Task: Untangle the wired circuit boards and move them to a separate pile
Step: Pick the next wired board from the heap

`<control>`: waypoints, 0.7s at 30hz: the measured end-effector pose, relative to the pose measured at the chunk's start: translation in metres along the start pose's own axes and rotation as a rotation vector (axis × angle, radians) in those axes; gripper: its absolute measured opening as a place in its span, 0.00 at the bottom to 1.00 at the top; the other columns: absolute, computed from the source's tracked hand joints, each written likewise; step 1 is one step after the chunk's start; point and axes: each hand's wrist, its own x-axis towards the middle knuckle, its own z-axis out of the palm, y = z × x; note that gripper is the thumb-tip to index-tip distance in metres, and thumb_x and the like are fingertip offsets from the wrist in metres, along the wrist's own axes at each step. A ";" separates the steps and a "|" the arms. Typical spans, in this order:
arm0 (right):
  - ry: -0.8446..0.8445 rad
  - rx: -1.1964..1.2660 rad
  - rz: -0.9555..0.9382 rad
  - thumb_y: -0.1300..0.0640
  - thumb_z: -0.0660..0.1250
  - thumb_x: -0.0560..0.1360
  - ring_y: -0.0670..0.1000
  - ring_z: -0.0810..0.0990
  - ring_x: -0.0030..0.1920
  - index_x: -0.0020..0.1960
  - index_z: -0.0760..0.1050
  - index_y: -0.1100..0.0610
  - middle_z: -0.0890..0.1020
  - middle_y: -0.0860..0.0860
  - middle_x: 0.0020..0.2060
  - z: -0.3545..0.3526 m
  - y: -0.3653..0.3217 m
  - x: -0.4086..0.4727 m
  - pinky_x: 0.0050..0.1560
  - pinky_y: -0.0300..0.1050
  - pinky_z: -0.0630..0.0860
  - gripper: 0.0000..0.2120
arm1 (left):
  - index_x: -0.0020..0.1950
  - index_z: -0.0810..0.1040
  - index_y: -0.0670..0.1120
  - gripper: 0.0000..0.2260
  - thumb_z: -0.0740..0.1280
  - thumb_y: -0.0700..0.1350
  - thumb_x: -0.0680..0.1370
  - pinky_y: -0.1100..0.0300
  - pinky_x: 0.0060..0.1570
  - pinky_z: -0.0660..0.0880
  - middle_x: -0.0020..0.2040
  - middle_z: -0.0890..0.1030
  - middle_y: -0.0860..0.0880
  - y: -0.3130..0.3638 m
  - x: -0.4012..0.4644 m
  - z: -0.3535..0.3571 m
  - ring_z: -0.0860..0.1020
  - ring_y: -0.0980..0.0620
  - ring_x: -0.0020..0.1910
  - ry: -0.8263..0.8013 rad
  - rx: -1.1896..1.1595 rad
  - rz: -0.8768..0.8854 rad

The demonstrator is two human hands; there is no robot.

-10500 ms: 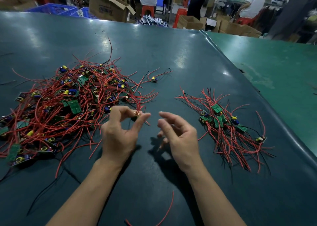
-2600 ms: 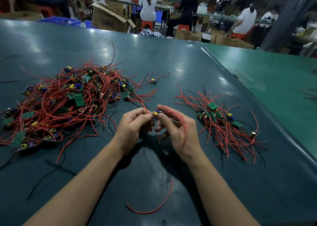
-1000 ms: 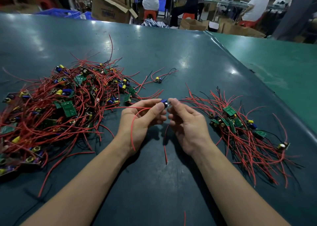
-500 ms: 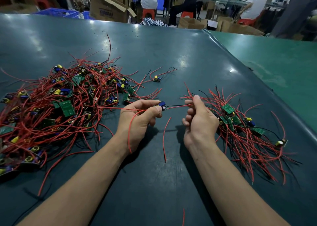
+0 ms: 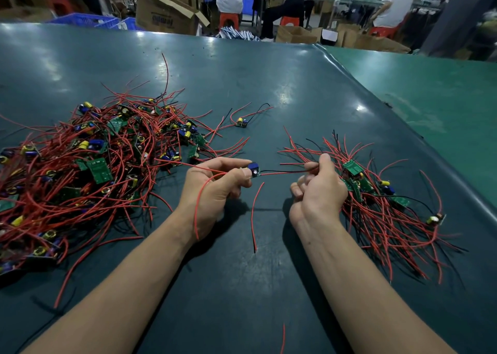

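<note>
Item: small green circuit board with blue capacitor, pinched in left hand, held above the dark green surface mid-way between its side edges. Right hand pinches its red and black leads, pulled taut. Risks: a lead tearing from its solder joint under tension; trailing red wire snagging the tangled pile toward the left edge.

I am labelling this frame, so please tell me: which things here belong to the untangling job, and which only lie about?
Job: held circuit board, left hand, right hand, tangled pile, sorted pile.
Lying about: lone board, cardboard box, blue crates.
</note>
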 end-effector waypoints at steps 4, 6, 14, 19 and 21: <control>-0.062 0.018 -0.003 0.54 0.64 0.81 0.43 0.60 0.19 0.36 0.78 0.60 0.71 0.45 0.22 -0.002 -0.002 0.002 0.20 0.34 0.58 0.17 | 0.38 0.85 0.45 0.05 0.70 0.39 0.67 0.66 0.28 0.67 0.32 0.80 0.46 0.000 0.002 -0.002 0.67 0.45 0.39 0.037 -0.034 0.002; -0.079 0.028 -0.008 0.54 0.65 0.80 0.43 0.61 0.20 0.36 0.78 0.60 0.72 0.45 0.23 -0.003 -0.004 0.003 0.20 0.34 0.58 0.16 | 0.39 0.85 0.44 0.05 0.70 0.39 0.68 0.67 0.28 0.67 0.32 0.80 0.45 -0.001 0.003 -0.004 0.67 0.45 0.39 0.048 -0.052 0.000; -0.070 0.094 0.029 0.45 0.56 0.83 0.45 0.66 0.20 0.43 0.78 0.60 0.73 0.49 0.28 -0.005 -0.010 0.003 0.22 0.34 0.62 0.22 | 0.40 0.85 0.45 0.08 0.69 0.35 0.75 0.67 0.28 0.69 0.32 0.81 0.46 0.002 0.001 -0.003 0.71 0.51 0.29 0.065 -0.036 -0.005; -0.326 -0.206 0.113 0.31 0.61 0.68 0.45 0.74 0.26 0.54 0.77 0.59 0.79 0.51 0.39 -0.002 -0.001 -0.018 0.22 0.36 0.68 0.33 | 0.43 0.83 0.44 0.05 0.69 0.39 0.77 0.69 0.30 0.72 0.34 0.82 0.48 0.003 0.000 -0.003 0.74 0.57 0.27 0.114 -0.087 -0.006; -0.461 -0.253 0.097 0.29 0.62 0.60 0.45 0.76 0.29 0.53 0.77 0.58 0.80 0.51 0.41 0.001 0.004 -0.028 0.21 0.38 0.70 0.36 | 0.38 0.85 0.46 0.09 0.68 0.39 0.77 0.69 0.29 0.71 0.33 0.82 0.49 0.003 0.001 -0.003 0.73 0.57 0.27 0.150 -0.113 -0.018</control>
